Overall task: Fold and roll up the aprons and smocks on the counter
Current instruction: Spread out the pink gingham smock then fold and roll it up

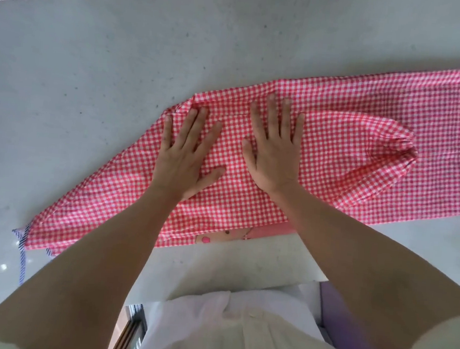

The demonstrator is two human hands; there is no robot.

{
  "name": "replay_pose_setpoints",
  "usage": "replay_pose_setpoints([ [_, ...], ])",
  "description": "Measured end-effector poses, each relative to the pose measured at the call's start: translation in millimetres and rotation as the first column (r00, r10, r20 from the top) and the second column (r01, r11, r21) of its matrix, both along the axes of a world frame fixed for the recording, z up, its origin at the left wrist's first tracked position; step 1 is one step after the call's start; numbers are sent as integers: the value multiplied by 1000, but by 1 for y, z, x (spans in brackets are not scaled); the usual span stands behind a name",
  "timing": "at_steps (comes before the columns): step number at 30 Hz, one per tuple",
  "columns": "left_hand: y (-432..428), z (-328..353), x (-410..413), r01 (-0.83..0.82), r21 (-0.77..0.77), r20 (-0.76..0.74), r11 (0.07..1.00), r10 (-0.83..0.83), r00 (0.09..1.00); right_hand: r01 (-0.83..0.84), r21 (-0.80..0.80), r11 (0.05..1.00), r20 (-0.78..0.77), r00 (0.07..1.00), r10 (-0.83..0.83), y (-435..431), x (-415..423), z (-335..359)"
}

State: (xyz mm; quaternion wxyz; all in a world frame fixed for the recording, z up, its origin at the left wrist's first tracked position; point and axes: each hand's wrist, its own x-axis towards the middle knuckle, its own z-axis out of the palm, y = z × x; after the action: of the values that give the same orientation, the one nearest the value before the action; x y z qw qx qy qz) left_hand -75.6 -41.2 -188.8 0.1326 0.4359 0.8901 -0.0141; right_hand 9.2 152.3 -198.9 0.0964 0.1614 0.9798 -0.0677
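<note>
Left hand (186, 148) is flat, fingers straight and spread, palm down on cloth, gripping nothing. Right hand (274, 147) is the same: flat, fingers splayed, pressing just beside the left, thumbs apart. Both sit on the red gingham smock (347, 184), left of its middle; reads as a smoothing press. Smock lies on the grey counter (92, 78) as a long band running from lower left up to the right frame edge. One sleeve (378, 148) is folded in over the body, gathered cuff pointing right, just right of the right hand. The left end tapers to a corner with blue-striped trim (21, 242) at the counter's near edge. A bit of pink printed fabric (217, 238) pokes out under the near hem; can't tell if it's part of the smock or a second garment. Status, my read: fold stage partly done. Sleeve is in and the band is roughly formed, but the edges are uneven. Not done: no roll started at either end, nothing rolled in view. No other aprons visible, so can't gauge what's left. Next likely needs tidier edges, then a roll from one end.
</note>
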Motion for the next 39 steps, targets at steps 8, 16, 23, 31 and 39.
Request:
replay_pose_setpoints([
  [8,23,15,13,-187,72,-10,980,188,982,11,-49,999,-32,999,-12,-8,-30,2],
  [16,13,1,61,-230,-52,54,972,233,971,289,-74,954,28,957,-288,70,75,6],
  [23,17,1,65,-230,-41,25,972,232,972,79,-72,994,-121,989,-87,36,56,18],
  [31,20,0,69,-279,-12,1,960,279,960,327,-84,941,60,944,-323,90,109,3],
  [39,21,-3,72,-276,-11,-42,961,275,961,-167,-116,979,-164,975,147,-29,56,15],
])
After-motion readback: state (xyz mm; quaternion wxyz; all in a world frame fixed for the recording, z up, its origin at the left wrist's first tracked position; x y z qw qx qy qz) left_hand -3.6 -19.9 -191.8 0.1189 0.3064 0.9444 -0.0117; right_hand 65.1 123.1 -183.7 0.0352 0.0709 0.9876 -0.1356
